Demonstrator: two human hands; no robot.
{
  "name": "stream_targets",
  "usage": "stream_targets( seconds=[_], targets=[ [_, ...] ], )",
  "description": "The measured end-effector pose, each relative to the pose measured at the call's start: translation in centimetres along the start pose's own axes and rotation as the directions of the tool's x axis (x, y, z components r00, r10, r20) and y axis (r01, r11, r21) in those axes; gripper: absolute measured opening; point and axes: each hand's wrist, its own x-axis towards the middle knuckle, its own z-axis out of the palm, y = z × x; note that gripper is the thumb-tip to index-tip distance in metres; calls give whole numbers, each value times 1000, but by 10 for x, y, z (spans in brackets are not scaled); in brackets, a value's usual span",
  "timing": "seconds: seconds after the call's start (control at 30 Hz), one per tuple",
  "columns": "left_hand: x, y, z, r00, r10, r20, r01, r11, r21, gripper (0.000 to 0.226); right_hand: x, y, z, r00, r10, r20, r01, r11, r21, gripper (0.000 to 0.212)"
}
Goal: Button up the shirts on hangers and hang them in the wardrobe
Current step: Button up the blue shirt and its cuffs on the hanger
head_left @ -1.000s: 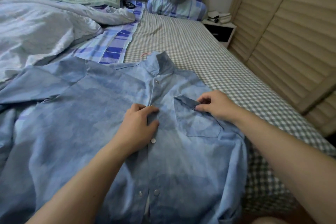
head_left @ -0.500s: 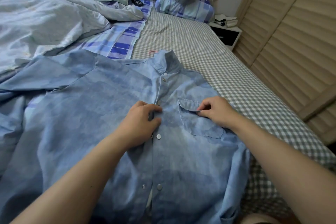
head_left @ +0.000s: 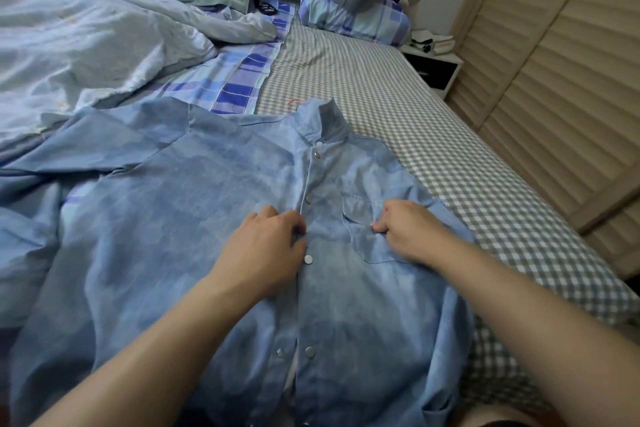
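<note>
The buttoning step is in hand: the blue shirt point(head_left: 214, 218) lies flat on the checked bed point(head_left: 398, 107), its top snaps closed and the lower ones near the hem apparently open. The left hand point(head_left: 266, 246) pinches the placket at mid-chest, fingers curled on the cloth, while the right hand point(head_left: 405, 229), just beside the placket, grips the chest pocket point(head_left: 360, 218). Next, I judge, the lower snaps need aligning and pressing together.

A checked-sheeted bed point(head_left: 363, 87) stands beside louvred wooden doors point(head_left: 554, 80) and a nightstand point(head_left: 433, 69).
</note>
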Motion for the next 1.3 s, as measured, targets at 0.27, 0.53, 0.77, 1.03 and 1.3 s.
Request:
stream_targets(
  seconds=[0.27, 0.53, 0.77, 1.03, 1.3],
  targets=[
    [-28, 5, -5, 994, -92, -67, 95, 995, 34, 10, -9, -54, -15, 982, 172, -82, -176, 983, -42, 27],
    [-74, -11, 2, 959, -281, -26, 275, 951, -141, 18, -129, -136, 47, 840, 19, -543, 289, 830, 476, 23],
    [-71, 1, 21, 946, -220, -238, 186, 970, -159, 14, -93, -144, 56, 912, 85, -401, 48, 950, 309, 36],
    [-56, 26, 21, 956, -252, -148, 276, 945, 177, 29, -96, -126, 13, 948, 308, -85, -23, 329, 944, 21],
    [-54, 13, -17, 919, -393, -37, 307, 771, -558, 12, -109, -132, 2, 910, 377, -172, 129, 136, 982, 26]
  ],
)
